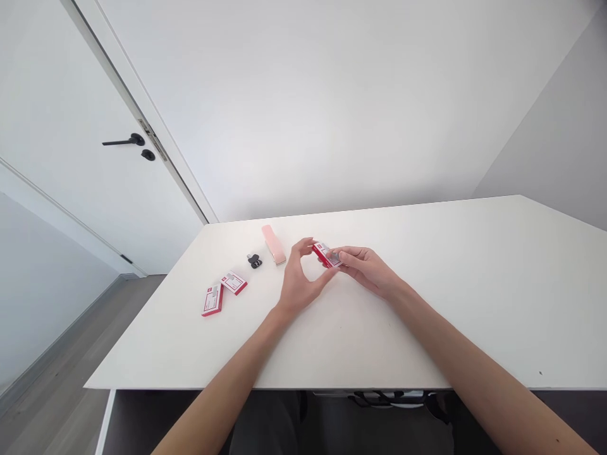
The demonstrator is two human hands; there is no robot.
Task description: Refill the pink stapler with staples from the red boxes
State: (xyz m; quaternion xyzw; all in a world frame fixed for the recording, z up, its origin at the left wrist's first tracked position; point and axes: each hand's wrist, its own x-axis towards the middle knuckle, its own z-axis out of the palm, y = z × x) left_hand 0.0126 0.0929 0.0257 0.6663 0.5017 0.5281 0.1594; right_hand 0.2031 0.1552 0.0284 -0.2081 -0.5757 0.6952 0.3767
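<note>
Above the table, between both hands, is a small red-and-white staple box (321, 251), held at a tilt. My left hand (300, 278) curves round it, fingertips at its far end and thumb at its near end. My right hand (363, 265) pinches the right end of the same box, with the thumb on top over a silvery grey patch. Left of my hands lie a pink stapler (274, 244) and a small black staple remover (255, 260). Two more staple boxes rest farther left, the smaller-looking box (234, 282) touching or nearly touching the nearer box (212, 299).
The white table (427, 253) runs along a white wall (332, 114). At left is a white door with a black handle (123, 140). Dark cables (389, 398) show beneath the table's front edge, near my legs.
</note>
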